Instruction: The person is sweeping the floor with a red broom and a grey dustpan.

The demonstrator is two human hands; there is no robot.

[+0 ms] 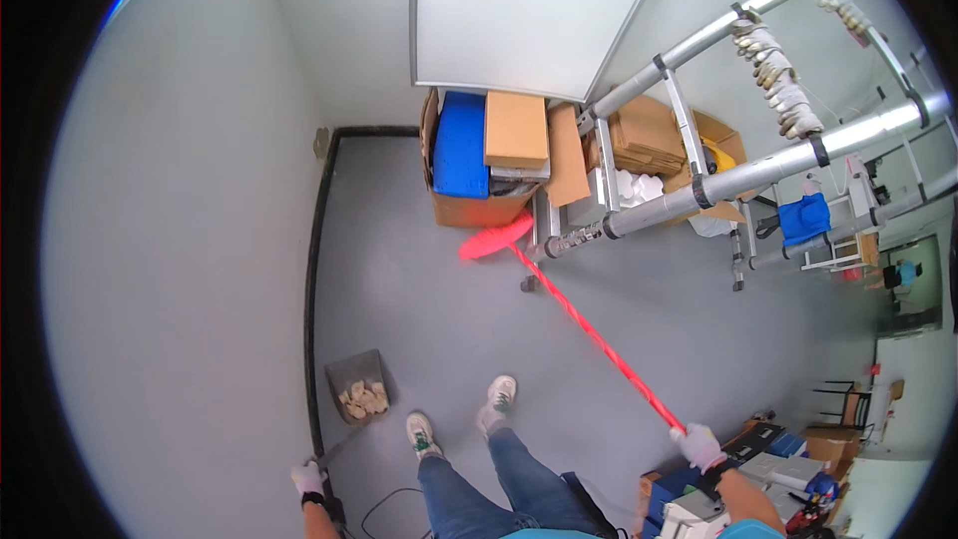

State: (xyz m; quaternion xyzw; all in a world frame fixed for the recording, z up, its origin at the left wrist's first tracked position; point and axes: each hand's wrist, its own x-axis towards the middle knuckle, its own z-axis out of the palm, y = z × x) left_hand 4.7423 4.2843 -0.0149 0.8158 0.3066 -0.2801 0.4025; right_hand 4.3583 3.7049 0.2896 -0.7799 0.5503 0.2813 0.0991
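A broad stretch of grey floor (449, 309) is lying open in the middle of the room — nothing is standing on it between the shoes and the far boxes. The red broom (559, 294) is cutting across it diagonally, its head resting just beside the open cardboard box (469, 208). Behind that, stacked cartons (639, 140) and a whiteboard (519, 15) are blocking the far wall. An aluminium ladder (758, 175) is slanting overhead on the right, closing off that side. The dustpan (359, 384) is sitting against the left wall — passage there is narrowing. Boxes (758, 464) are crowding the lower right corner.
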